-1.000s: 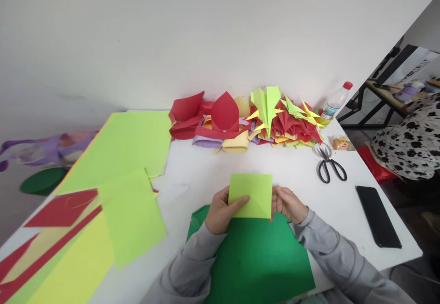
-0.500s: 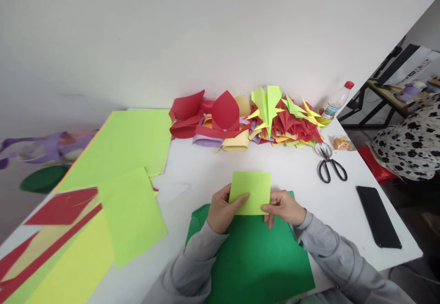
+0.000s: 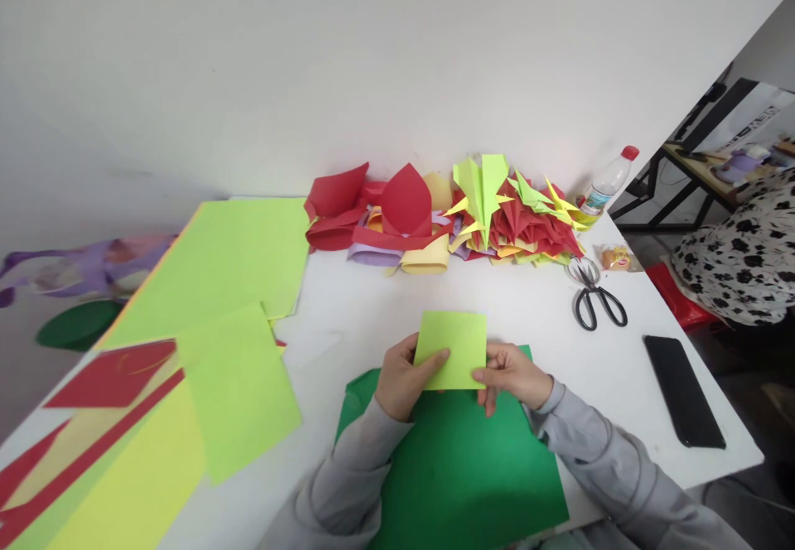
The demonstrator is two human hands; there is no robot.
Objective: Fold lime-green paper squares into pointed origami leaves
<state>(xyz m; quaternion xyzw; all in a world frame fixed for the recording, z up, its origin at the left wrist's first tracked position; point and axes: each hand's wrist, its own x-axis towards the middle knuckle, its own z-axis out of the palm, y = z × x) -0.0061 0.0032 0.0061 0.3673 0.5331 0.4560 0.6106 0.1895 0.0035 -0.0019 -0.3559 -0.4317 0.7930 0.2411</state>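
Note:
A small lime-green square of paper point(image 3: 451, 339) is held up between my hands, its face towards me. My left hand point(image 3: 402, 376) grips its left side, thumb lying across the front and fingers behind. At the lower right corner, my right hand point(image 3: 514, 374) pinches the paper between thumb and fingers. Beneath both hands a large dark green sheet point(image 3: 472, 467) lies on the table, its upper left corner creased or folded. What my fingers do behind the square is hidden.
Left lie lime sheets point(image 3: 242, 393) and red and yellow strips. Along the wall sit red rolled paper pieces point(image 3: 407, 202) and a heap of folded paper shapes point(image 3: 515, 219). To the right are scissors point(image 3: 593, 293), a phone point(image 3: 683, 391), a bottle point(image 3: 607, 184), a wrapped snack point(image 3: 614, 258) and a person's patterned clothing point(image 3: 739, 252).
The lime square has turned very slightly in my hands, its right edge now a little further left. Both hands stay in nearly the same place.

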